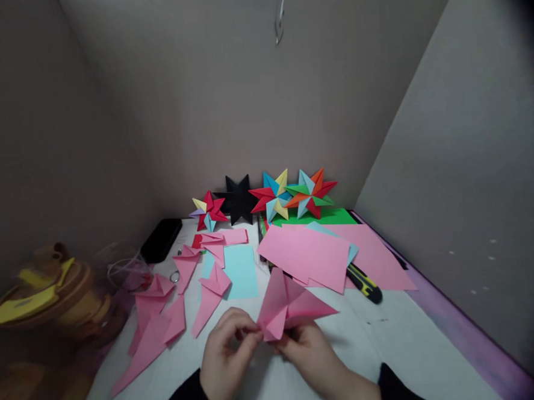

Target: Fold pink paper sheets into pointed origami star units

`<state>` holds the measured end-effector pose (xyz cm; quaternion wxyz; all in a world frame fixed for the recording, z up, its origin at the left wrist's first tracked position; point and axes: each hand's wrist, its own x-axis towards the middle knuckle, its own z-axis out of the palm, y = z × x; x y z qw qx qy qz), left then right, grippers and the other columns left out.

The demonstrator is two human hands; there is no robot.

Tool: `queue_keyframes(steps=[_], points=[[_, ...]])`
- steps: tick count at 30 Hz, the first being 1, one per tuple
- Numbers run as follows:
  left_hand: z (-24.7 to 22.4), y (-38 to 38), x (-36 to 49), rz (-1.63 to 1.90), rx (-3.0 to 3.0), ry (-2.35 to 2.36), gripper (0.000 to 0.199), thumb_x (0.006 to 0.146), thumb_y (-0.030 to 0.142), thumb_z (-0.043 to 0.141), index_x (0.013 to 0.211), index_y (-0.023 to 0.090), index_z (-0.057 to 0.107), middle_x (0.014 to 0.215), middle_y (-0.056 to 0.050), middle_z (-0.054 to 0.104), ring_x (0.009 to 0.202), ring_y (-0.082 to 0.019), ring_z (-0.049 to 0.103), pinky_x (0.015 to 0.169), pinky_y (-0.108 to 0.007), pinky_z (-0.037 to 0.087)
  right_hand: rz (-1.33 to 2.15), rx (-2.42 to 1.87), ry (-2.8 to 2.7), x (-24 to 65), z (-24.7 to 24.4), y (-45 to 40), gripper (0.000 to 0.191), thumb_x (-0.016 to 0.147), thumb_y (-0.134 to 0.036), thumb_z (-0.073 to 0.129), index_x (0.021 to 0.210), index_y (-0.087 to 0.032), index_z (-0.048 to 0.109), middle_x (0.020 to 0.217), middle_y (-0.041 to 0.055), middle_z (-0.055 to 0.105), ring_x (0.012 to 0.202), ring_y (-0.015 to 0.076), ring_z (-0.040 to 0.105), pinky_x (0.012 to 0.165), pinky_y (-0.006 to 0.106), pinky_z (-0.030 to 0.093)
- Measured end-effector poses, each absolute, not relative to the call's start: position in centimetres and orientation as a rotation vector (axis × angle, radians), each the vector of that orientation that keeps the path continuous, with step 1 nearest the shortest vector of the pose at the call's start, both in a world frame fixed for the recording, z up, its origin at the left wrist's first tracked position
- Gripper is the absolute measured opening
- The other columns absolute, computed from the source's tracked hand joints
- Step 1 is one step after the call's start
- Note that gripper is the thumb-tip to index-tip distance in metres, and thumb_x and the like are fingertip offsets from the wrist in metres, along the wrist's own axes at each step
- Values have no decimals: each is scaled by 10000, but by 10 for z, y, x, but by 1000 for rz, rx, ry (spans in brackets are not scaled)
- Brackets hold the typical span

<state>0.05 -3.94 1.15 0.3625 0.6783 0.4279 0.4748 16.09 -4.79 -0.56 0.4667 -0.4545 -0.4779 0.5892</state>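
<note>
A partly folded pink origami paper [291,301] is held up over the white tabletop, its creased flaps spread into points. My left hand [231,356] pinches its lower left corner between thumb and fingers. From below and to the right, my right hand [310,354] grips the bottom edge, with some of its fingers hidden behind the paper. Several folded pink pieces lie to the left, among them one piece [212,297] near my left hand and a larger one [151,337] farther left. Pink sheets [306,255] lie stacked beyond the paper.
Several finished paper stars [273,195] lean against the back wall, one of them a black star [238,199]. A black and yellow utility knife [365,283] lies beside the pink sheets. At the back left is a black phone [161,240]. A brown pot [50,285] stands left.
</note>
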Motion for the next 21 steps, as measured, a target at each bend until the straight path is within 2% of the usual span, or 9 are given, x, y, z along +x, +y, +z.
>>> queue_keyframes(steps=[3, 6, 10, 15, 21], points=[[14, -40, 0, 1245, 1883, 1053, 110, 815, 168, 605, 860, 221, 690, 831, -35, 602, 777, -157, 605, 677, -244, 494, 1463, -1095, -1182, 162, -7, -47, 313, 765, -435, 664, 699, -130, 636, 589, -7, 533, 542, 98, 427, 521, 222, 354], [14, -40, 0, 1279, 1919, 1078, 182, 753, 166, 687, 921, 236, 690, 951, -54, 623, 887, -184, 619, 760, -266, 515, 1469, -1063, -1194, 163, -8, -48, 314, 791, -439, 639, 769, -126, 654, 647, 10, 568, 584, 110, 463, 541, 224, 364], [12, -41, 1, 1282, 1934, 1016, 189, 788, 129, 644, 920, 254, 697, 930, -42, 657, 862, -165, 647, 761, -245, 528, 1448, -1097, -1202, 163, -6, -49, 348, 778, -475, 643, 788, -128, 670, 636, 17, 583, 596, 135, 507, 556, 242, 405], [14, -44, 2, 1196, 1881, 983, 291, 805, 128, 618, 1036, 288, 694, 1061, -69, 644, 980, -198, 633, 841, -285, 519, 1420, -1048, -1252, 162, 0, -51, 319, 793, -462, 635, 896, -169, 707, 815, 62, 679, 850, 231, 617, 767, 326, 481], [20, -44, 1, 1149, 1842, 870, 297, 833, 146, 577, 1048, 306, 704, 1110, -74, 648, 1008, -206, 628, 854, -293, 512, 1445, -1034, -1277, 162, 1, -51, 290, 799, -432, 646, 917, -176, 713, 861, 71, 693, 866, 239, 624, 807, 354, 477]])
